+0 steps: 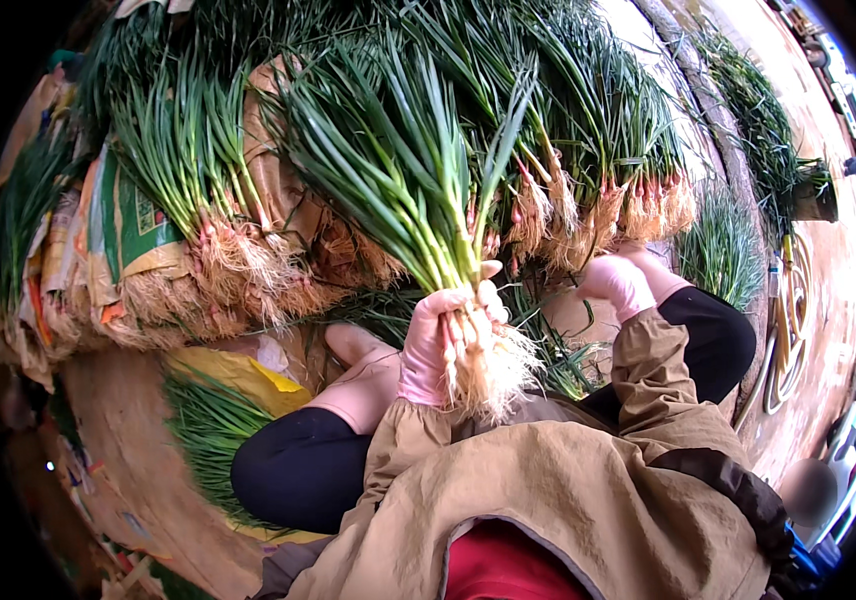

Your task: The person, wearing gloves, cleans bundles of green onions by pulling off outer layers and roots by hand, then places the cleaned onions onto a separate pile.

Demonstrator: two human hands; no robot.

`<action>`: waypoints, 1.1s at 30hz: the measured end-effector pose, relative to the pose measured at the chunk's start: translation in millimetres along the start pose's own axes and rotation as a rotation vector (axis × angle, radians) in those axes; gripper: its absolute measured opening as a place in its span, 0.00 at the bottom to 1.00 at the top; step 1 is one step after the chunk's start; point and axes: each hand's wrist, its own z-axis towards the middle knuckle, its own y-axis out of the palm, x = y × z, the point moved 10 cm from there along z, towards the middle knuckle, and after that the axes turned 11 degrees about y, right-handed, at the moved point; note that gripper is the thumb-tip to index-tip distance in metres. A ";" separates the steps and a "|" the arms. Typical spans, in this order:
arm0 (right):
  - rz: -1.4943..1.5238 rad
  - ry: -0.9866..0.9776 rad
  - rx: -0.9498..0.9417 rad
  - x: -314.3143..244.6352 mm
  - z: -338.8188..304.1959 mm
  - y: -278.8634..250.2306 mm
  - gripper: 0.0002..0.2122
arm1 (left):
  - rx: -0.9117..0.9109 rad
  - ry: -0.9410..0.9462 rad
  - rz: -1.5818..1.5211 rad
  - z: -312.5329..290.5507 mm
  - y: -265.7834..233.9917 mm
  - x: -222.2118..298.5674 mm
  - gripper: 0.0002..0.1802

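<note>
A bunch of green garlic point(428, 215) stands upright in front of me, its long flat leaves fanning upward. My left hand point(438, 325), in a pink glove, is wrapped round its stalks just above the pale, shaggy roots point(493, 370). To the right, my right hand point(616, 285) is also gloved in pink, its fingers drawn together beside the roots of the heap; whatever they may grip is too small to tell. Beyond both hands lies a large heap of green garlic point(608, 120), reddish stalk ends and roots turned toward me. More bunches point(233, 240) rest at the left.
My bent legs point(303, 465) frame the working spot. Loose leaves point(213, 440) lie on yellow sheeting point(238, 375) at the left. Printed sacks point(138, 225) sit under the left bunches. On the right are more greens point(723, 250), a coiled hose point(790, 320) and a tan floor point(828, 300).
</note>
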 end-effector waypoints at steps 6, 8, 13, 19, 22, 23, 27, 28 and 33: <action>0.518 0.055 0.844 -77.0 -13.4 -147.1 0.14 | -0.127 0.255 -0.114 -2.4 26.6 35.1 0.21; 0.381 0.077 0.457 -88.4 40.7 -140.4 0.15 | -0.034 0.246 -0.085 11.4 5.7 26.2 0.20; 1.225 -0.333 0.020 -114.9 -14.7 -118.8 0.15 | 0.214 0.208 0.148 2.5 -24.3 27.8 0.24; 1.295 -0.306 -0.051 -163.2 -81.8 -71.2 0.14 | 0.441 0.174 0.389 -1.7 -64.2 24.4 0.13; 0.726 -0.211 0.569 -157.5 -78.5 -94.9 0.12 | 0.476 0.124 0.425 -4.8 -54.1 18.4 0.08; 0.715 -0.235 0.620 -155.8 -76.5 -95.7 0.12 | 0.486 0.065 0.556 -6.7 -52.8 18.6 0.09; 1.318 -0.281 0.618 -119.6 -38.1 -92.4 0.13 | 0.259 0.080 0.231 2.6 -34.5 9.5 0.12; 1.652 -0.296 0.532 -93.3 -9.5 -74.7 0.14 | 0.203 0.110 0.151 4.1 -19.0 8.6 0.13; 1.966 -0.459 -0.763 -189.1 -59.0 -37.1 0.16 | 0.105 0.071 -0.006 -5.2 -20.8 15.2 0.20</action>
